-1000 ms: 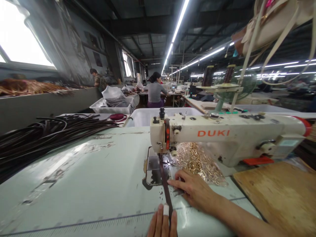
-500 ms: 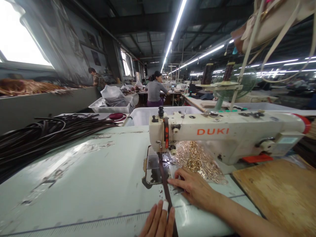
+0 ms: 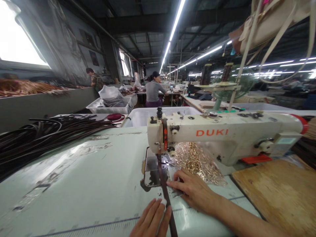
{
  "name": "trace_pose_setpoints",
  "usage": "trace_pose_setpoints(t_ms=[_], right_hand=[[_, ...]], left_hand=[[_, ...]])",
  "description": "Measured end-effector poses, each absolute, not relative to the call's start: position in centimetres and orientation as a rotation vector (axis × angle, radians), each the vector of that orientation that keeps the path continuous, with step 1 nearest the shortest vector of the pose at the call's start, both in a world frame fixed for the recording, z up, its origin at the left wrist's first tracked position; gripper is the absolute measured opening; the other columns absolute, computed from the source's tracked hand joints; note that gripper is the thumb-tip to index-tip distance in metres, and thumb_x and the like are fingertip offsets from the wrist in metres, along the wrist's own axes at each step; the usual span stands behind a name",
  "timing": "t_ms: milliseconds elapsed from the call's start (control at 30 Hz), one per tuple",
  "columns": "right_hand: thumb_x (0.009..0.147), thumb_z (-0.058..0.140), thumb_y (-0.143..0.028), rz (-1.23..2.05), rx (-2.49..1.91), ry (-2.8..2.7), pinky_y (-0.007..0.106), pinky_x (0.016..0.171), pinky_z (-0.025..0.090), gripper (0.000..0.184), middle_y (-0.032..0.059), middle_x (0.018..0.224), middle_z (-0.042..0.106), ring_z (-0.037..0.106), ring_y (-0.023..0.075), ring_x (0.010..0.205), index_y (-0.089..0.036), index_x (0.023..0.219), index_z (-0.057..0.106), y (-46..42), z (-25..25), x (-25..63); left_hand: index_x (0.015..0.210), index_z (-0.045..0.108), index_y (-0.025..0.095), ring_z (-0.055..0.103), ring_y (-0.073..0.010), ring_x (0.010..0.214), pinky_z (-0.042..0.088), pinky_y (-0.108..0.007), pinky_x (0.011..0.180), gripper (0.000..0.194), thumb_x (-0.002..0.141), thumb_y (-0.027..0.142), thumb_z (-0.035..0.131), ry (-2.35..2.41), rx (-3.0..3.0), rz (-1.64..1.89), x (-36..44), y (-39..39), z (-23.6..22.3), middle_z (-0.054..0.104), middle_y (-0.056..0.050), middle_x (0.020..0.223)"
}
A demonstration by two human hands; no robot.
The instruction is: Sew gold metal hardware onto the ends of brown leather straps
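Observation:
A narrow dark brown strap (image 3: pixel 165 189) runs from under the presser foot of the white DUKI sewing machine (image 3: pixel 222 135) toward me across the pale green table (image 3: pixel 81 184). My left hand (image 3: pixel 150 220) lies flat beside the strap at the near edge, fingers stretched out, one fingertip wrapped in white tape. My right hand (image 3: pixel 192 189) rests on the table to the right of the strap, its fingers spread and touching the strap's edge near the needle plate (image 3: pixel 151 171).
A clear bag of gold chain hardware (image 3: pixel 197 161) lies under the machine arm. A pile of dark straps (image 3: pixel 41 135) covers the table's left. A wooden board (image 3: pixel 278 194) sits at right. White bins (image 3: pixel 145 115) stand behind. Other people work at far tables.
My left hand has slid left and forward along the strap, showing more of its fingers. The view has shifted slightly. My right hand stays by the needle plate.

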State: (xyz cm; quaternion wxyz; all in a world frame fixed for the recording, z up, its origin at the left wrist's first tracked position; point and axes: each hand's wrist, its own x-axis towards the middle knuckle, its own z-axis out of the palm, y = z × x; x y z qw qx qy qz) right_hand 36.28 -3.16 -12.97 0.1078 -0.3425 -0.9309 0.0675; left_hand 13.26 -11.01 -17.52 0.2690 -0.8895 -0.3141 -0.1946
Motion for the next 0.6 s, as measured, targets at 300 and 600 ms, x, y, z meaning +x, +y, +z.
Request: trace_pose_setpoints(t_ms=[300,600], right_hand=[[0.073,0.052,-0.003,0.203,-1.005,-2.739,0.032,0.076,0.044,0.063,0.0018,0.109,0.051,0.047,0.0193,0.098,-0.035,0.126,0.047,-3.1,-12.8,36.4],[0.073,0.052,-0.004,0.212,-1.017,-2.746,0.031,0.076,0.044,0.060,0.0023,0.108,0.051,0.046,0.0195,0.098,-0.033,0.126,0.048,-3.3,-12.7,36.3]], left_hand=[[0.103,0.062,0.016,0.068,-0.0221,0.085,0.058,-0.030,0.073,0.033,0.096,0.039,0.038,-0.845,-2.537,-0.775,13.5,-9.0,-15.3,0.071,-0.005,0.094],[0.110,0.059,0.018,0.062,-0.0228,0.094,0.054,-0.034,0.085,0.024,0.087,0.026,0.059,-1.010,-2.922,-0.633,13.1,-7.7,-13.3,0.067,-0.005,0.100]])
